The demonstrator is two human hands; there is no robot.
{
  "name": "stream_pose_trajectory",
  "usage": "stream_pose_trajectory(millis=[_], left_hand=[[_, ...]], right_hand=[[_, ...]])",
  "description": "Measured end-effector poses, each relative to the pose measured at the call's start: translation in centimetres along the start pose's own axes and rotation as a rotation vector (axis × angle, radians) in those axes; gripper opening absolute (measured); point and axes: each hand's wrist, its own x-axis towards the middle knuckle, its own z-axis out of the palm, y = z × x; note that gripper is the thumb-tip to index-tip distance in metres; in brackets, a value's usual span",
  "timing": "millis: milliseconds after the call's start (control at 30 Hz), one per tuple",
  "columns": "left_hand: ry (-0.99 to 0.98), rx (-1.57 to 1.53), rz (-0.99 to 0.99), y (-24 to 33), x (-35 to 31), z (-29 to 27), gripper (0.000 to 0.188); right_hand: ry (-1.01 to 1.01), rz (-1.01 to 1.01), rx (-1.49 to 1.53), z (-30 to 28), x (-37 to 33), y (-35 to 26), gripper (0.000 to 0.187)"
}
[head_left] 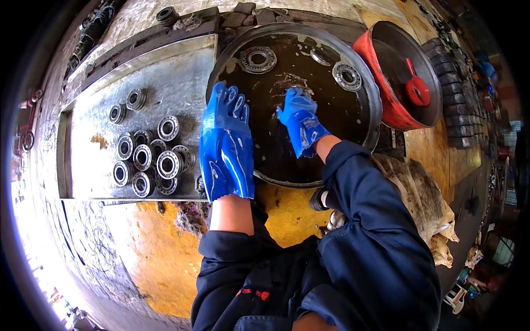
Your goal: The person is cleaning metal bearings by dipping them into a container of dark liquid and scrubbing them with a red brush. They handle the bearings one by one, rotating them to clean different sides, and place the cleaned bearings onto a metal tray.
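A wide round metal basin holds dark brown liquid. My left hand, in a long blue rubber glove, lies over the basin's left rim with its fingers stretched out and nothing in them. Inside the basin, my right hand, gloved the same way, is curled down at the liquid, where the surface is stirred up. Whatever its fingers hold is hidden. Beyond it, a large ball bearing sits at the upper left of the basin, and a smaller bearing sits at the right. A shiny curved piece shows between them.
Left of the basin, a shallow metal tray carries several bearings grouped near its right side. A red-sided pan with a red long-handled scoop stands to the right. A stained cloth lies by my right arm.
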Motion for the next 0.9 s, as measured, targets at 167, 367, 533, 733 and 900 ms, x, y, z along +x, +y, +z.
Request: stream_pose_trajectory(millis=[167, 367, 533, 733, 900], left_hand=[[0.045, 0.042, -0.011, -0.3, -0.1, 0.0, 0.061], [0.114, 0.086, -0.024, -0.2, -0.7, -0.4, 0.061], [0.172, 0.118, -0.046, 0.2, -1.0, -0.8, 0.061], [0.192, 0.122, -0.076, 0.0, -0.7, -1.3, 0.060], [0.218, 0.129, -0.067, 0.5, -0.6, -1.7, 0.060]], right_hand=[[-0.029, -0.213, -0.109, 2.9, 0.5, 3.3, 0.047], [-0.275, -0.399, -0.121, 7.6, 1.4, 3.8, 0.015], [-0.505, -0.518, -0.061, 5.4, 1.5, 2.6, 0.027], [-0.421, -0.411, -0.003, 7.7, 2.5, 3.5, 0.031], [-0.223, 0.145, 1.192, 1.4, -0.8, -0.2, 0.043]])
